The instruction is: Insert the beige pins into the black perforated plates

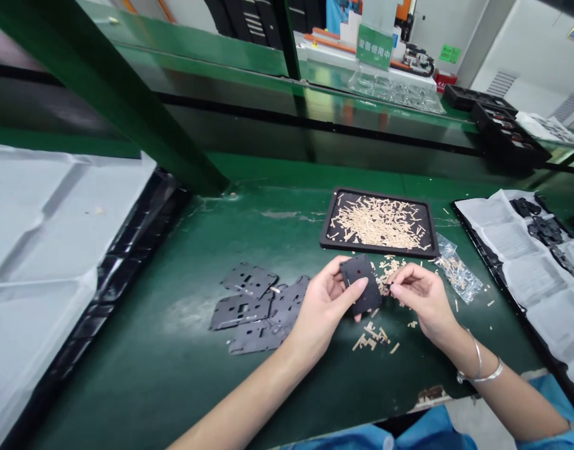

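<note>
My left hand grips a small dark grey plastic plate with cut-outs, thumb on its front face, held just above the green table. My right hand is pinched at the plate's right edge, fingertips together on something too small to make out. Loose tan strips lie on the table under and between the hands. Behind them a black tray holds a heap of the same tan strips. To the left of my left hand lies a pile of several flat dark plates.
A clear plastic bag with tan strips lies right of the tray. At the right, a black tray with white sheets carries dark parts. White plastic sheeting over black trays fills the left. A green post rises behind.
</note>
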A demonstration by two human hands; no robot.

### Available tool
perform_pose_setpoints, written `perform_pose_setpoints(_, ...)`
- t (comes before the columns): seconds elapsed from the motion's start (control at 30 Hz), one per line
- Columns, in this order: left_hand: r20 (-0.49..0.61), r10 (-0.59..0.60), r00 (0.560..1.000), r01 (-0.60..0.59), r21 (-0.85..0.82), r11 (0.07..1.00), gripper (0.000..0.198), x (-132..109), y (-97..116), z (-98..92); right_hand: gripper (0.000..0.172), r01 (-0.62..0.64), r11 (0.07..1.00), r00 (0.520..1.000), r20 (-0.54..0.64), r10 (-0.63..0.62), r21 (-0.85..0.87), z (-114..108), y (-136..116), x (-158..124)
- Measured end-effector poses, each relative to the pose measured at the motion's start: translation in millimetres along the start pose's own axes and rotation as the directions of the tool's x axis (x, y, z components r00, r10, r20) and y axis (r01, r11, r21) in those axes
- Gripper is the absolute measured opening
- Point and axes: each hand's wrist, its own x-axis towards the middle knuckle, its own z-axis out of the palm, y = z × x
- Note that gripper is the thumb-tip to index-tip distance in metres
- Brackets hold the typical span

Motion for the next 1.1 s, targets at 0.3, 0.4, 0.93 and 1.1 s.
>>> perform_pose_setpoints(0.3,0.047,0.003,0.999,-0.003,-0.012,1.000,0.029,-2,1,4.4,0.010,0.018,0.993,1.000,0.011,-0.017,-0.119,5,-4,-6)
perform_pose_setpoints(0.4,0.012,0.027,1.000,-0.027,-0.011,1.000,0.028,-3,2,5.2,0.008,0.025,0.988,1.000,0.009,-0.024,-0.154,7,-8,-7)
perform_pose_setpoints(0.93,-0.025,0.041,0.999,-0.041,0.020,0.999,0.023,-4,4,6.9,0.010,0.030,0.974,0.998,0.052,-0.019,-0.227,9,-19,-8)
perform_pose_setpoints(1.1,0.000,0.037,0.999,-0.037,0.019,0.999,0.026,-4,6,7.0,0.010,0.061,0.967,0.997,0.069,-0.045,-0.249,9,-19,-6)
